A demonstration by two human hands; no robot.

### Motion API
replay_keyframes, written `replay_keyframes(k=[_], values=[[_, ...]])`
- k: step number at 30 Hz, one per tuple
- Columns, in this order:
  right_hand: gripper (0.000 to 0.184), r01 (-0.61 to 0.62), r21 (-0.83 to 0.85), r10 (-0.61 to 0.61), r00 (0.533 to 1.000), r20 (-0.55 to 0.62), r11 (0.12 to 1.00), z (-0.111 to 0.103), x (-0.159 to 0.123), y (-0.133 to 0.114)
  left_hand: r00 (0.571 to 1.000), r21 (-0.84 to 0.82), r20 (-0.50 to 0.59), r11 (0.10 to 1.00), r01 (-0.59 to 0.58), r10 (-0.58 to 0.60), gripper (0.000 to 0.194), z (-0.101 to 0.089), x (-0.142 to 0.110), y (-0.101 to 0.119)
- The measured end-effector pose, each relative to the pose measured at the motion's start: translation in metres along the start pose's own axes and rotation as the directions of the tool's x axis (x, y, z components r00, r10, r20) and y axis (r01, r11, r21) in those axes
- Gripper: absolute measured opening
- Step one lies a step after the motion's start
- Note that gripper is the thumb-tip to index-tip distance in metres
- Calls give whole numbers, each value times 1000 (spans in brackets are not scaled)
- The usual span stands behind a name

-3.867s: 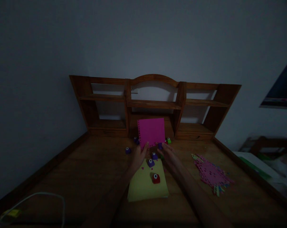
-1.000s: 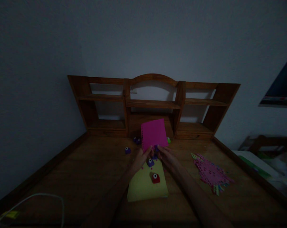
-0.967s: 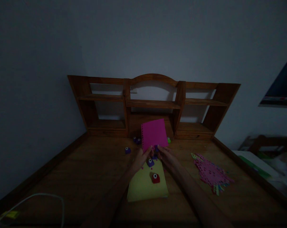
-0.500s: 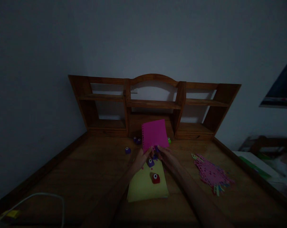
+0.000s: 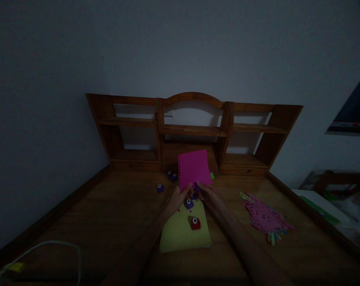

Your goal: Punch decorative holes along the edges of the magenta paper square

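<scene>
A pink sheet of paper (image 5: pixel 194 167), with a row of punched holes down its left side, is held up in front of me. My left hand (image 5: pixel 180 195) pinches its lower left edge. My right hand (image 5: pixel 208 194) is closed on a purple craft punch (image 5: pixel 197 186) at the sheet's lower edge; the fingers partly hide the punch. Just below the hands, another purple punch (image 5: pixel 188 204) rests on a stack of yellow paper (image 5: pixel 184 238). Nearer to me on that stack sits a red punch (image 5: pixel 195 223). Small pink cut-outs lie beside them.
Several more punches stand toward the back, among them a purple one (image 5: pixel 160 188) and a green one (image 5: pixel 211 175). Punched paper scraps (image 5: pixel 266 216) are piled on the right. A wooden shelf (image 5: pixel 194 131) closes the desk's back. A white cable (image 5: pixel 57 242) curves at front left.
</scene>
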State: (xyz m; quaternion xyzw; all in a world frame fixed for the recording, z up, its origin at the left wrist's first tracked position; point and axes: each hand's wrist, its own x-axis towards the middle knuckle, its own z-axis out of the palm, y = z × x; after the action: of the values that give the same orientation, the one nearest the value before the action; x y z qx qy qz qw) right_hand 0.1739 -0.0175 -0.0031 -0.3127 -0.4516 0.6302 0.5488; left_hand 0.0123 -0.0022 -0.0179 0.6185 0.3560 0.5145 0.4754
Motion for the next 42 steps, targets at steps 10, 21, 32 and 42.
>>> replay_keyframes(k=[10, 21, 32, 42], values=[[32, -18, 26, 18, 1000, -17, 999, 1, -1, -4, 1000, 11, 15, 1000, 15, -15, 42, 1, -3, 11], [40, -43, -16, 43, 998, -36, 999, 5, -5, -9, 999, 61, 34, 998, -31, 29, 45, 0, -2, 5], [35, -25, -7, 24, 995, -100, 1000, -1, -2, -2, 998, 30, 41, 999, -41, 39, 42, 2, -3, 4], [35, -41, -1, 41, 996, -81, 999, 1, -2, 0, 1000, 17, -23, 1000, -11, 11, 41, 3, -3, 4]])
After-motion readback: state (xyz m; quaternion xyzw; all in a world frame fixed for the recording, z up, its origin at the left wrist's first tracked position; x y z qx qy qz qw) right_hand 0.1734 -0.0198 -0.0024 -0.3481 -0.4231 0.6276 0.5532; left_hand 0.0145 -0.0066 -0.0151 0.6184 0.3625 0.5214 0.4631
